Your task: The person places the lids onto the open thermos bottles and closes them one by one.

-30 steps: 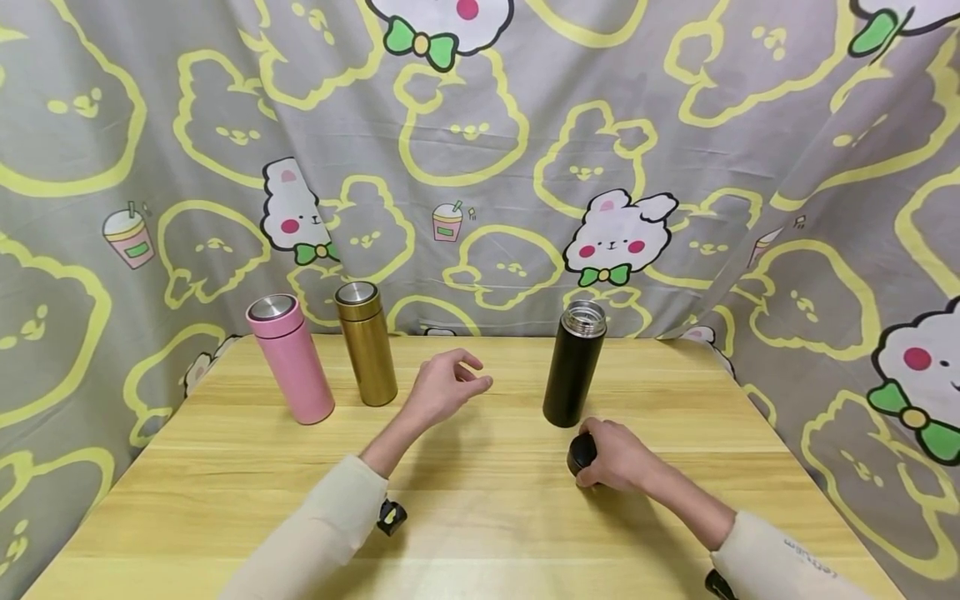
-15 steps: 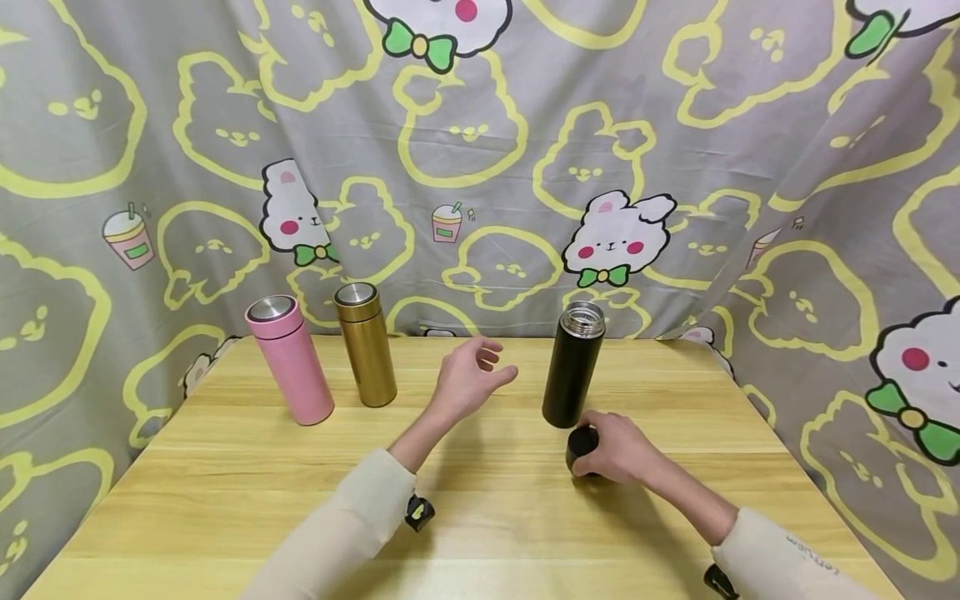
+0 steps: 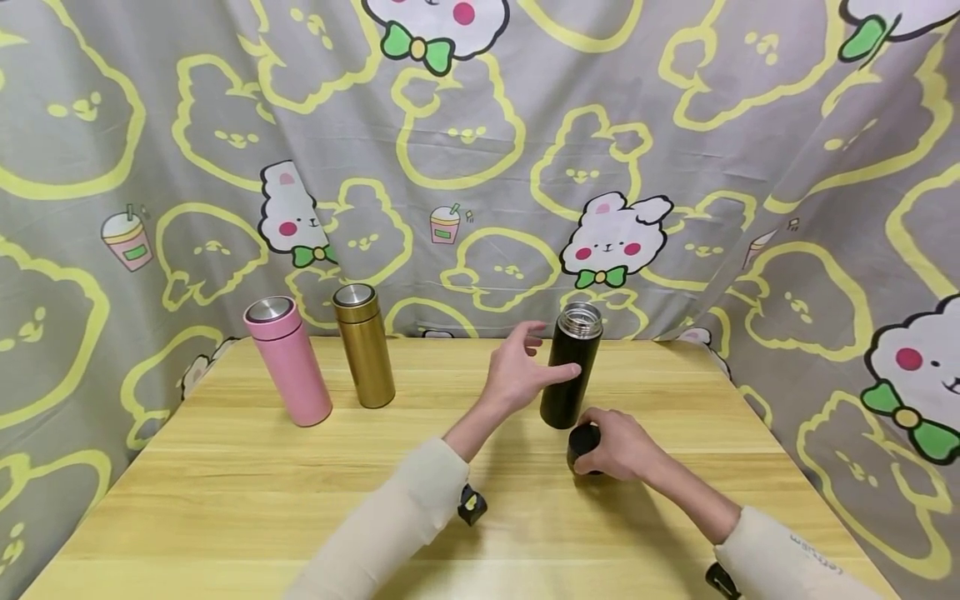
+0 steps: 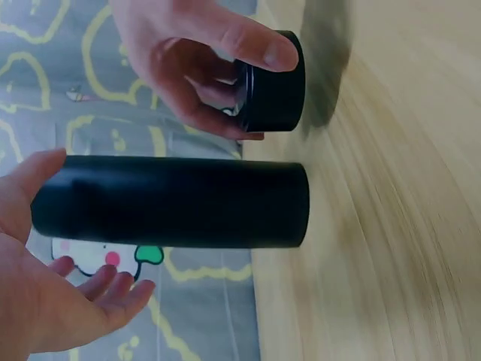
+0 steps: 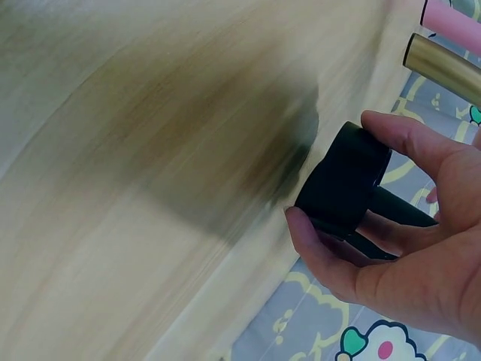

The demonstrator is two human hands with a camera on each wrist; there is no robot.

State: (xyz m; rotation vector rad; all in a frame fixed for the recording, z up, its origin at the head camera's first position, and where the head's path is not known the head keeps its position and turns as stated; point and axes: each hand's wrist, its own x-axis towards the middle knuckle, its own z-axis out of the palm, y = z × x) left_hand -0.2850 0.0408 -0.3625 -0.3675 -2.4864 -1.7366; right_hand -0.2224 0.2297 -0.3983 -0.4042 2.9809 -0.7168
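Head view — pre-grasp, likely: left hand point(image 3: 516, 375) spread by black bottle point(image 3: 565, 396), right hand point(image 3: 621, 447) pinching lid point(image 3: 582, 442) — next needs left curling.

The left arm point(image 3: 386, 521) reaches forward and rightward, its left hand point(image 3: 519, 371) spread wide, thumb point(image 3: 562, 372) stretched out and fingers point(image 4: 120, 297) loosely bent. The right arm point(image 3: 697, 500) angles forward and leftward, its right hand point(image 3: 621, 446) lower and nearer the body, gripping between thumb and curled fingers.
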